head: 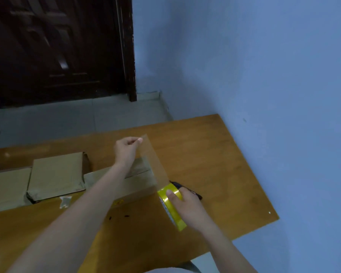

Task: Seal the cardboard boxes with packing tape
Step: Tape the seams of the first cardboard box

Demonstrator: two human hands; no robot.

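Observation:
A yellow roll of packing tape [170, 203] stands on edge near the middle of the wooden table [215, 160]. My right hand [187, 207] grips the roll, thumb on its rim. A clear strip of tape [154, 158] runs up and away from the roll. My left hand [127, 147] pinches the strip's free end, raised above a flat cardboard box [138, 178]. That box lies under my left forearm. Two more cardboard boxes, a middle box [56, 172] and a far-left box [6, 186], lie to the left.
A black object [187, 191], partly hidden by my right hand, lies just behind the tape roll. A scrap of clear tape [65, 200] sticks to the table in front of the boxes. The blue wall [264, 75] borders the table's right side. A dark door [57, 46] stands beyond.

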